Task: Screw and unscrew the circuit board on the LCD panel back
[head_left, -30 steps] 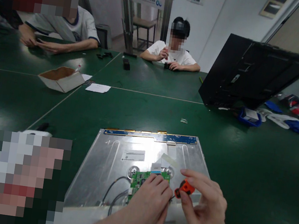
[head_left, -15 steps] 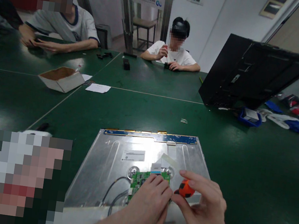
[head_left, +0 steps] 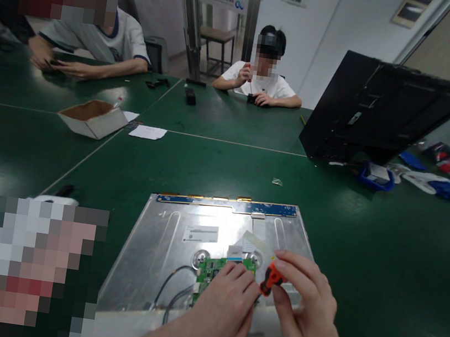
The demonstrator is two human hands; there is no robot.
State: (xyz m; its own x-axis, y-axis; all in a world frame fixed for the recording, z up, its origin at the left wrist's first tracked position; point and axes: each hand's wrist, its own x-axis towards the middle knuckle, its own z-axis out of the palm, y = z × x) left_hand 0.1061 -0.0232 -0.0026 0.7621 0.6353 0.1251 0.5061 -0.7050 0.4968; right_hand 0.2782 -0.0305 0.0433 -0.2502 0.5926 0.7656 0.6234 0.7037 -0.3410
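Note:
A small screwdriver with an orange and black handle (head_left: 272,279) is held between the fingertips and thumb of my right hand (head_left: 306,303). Its tip end runs down behind my left hand (head_left: 227,300) and is hidden. The left fingers are curled together over the right part of a green circuit board (head_left: 206,272); what they grip, if anything, cannot be seen. The board lies on the silver metal back of a display panel (head_left: 148,241). Black cables (head_left: 166,286) loop at its left, and a blue board strip (head_left: 273,210) runs along the panel's far edge.
A black monitor housing (head_left: 383,112) stands at the back right, beside a blue container (head_left: 376,181) and gloves (head_left: 448,190). An open white box (head_left: 93,122) and paper (head_left: 148,132) lie at the left. Two people work across the green table (head_left: 208,169).
The screwdriver handle has tilted, so its side now shows more. My right fingers and thumb have shifted around it. My left hand stays in place on the board.

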